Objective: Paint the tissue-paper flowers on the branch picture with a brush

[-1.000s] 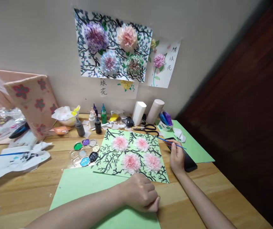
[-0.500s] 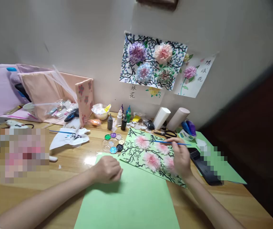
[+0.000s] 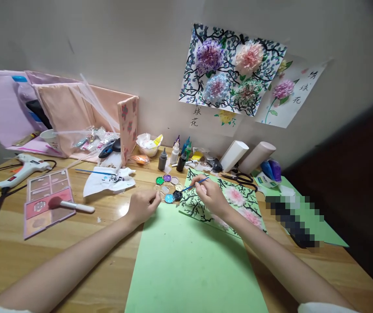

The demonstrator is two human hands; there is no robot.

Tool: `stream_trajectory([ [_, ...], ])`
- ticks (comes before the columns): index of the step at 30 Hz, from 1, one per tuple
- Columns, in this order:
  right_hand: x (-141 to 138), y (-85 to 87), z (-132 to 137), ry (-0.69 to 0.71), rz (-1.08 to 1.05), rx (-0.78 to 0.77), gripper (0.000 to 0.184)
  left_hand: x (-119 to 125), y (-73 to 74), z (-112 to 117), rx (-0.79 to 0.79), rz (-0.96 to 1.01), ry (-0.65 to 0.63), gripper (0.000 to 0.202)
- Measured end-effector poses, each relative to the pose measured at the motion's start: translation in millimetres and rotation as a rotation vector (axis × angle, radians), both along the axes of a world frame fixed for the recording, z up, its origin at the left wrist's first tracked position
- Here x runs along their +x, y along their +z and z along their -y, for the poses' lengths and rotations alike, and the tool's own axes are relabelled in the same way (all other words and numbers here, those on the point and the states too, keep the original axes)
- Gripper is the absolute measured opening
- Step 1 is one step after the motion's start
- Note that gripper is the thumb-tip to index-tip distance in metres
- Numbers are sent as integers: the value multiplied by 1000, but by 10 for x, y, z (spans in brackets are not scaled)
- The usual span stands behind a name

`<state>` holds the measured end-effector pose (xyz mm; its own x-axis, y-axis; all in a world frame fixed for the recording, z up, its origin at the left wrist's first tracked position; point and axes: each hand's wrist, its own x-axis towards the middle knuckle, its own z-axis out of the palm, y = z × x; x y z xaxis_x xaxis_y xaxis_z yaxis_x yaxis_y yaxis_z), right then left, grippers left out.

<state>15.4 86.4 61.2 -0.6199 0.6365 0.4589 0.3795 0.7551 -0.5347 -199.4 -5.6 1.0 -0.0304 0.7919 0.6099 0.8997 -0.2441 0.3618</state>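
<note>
My right hand (image 3: 206,193) pinches a slim blue paintbrush (image 3: 189,188), its tip at the black paint well of the paint palette (image 3: 166,189). This flower-shaped palette also has green, purple, light blue and pale wells. At its left rim my left hand (image 3: 142,206) is closed, thumb and forefinger pinched on the edge. Beneath my right hand and forearm lies a green card painting (image 3: 194,210) with black branches and fluffy pink flowers (image 3: 235,196); part of it is hidden. A larger green sheet (image 3: 193,265) lies in front.
Left are a glue gun (image 3: 26,167), a makeup palette (image 3: 47,202) with a makeup brush (image 3: 70,205), and a stained tissue (image 3: 103,184) under another paintbrush. Paint bottles (image 3: 175,153), scissors (image 3: 241,179) and white rolls (image 3: 235,156) line the back. Flower pictures (image 3: 232,69) hang on the wall.
My right hand has moved the paintbrush left, from a pink flower to the black paint. My left hand has come up against the palette's rim. The view has shifted left and down.
</note>
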Motion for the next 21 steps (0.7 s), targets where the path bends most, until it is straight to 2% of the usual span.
stream_trajectory([
  [6,6,6,-32,6,59,-25,18,5,7,-5,-37,25,-38,42],
  [9,54,60,-53,-16,11,-9,18,8,26,-6,-37,27,-58,42],
  [15,267,209,-218,-252,-201,24,22,8,33,-10,-46,36,-82,42],
  [21,446,125,-415,-376,-85,121,23,-3,13,-23,-54,35,-96,41],
])
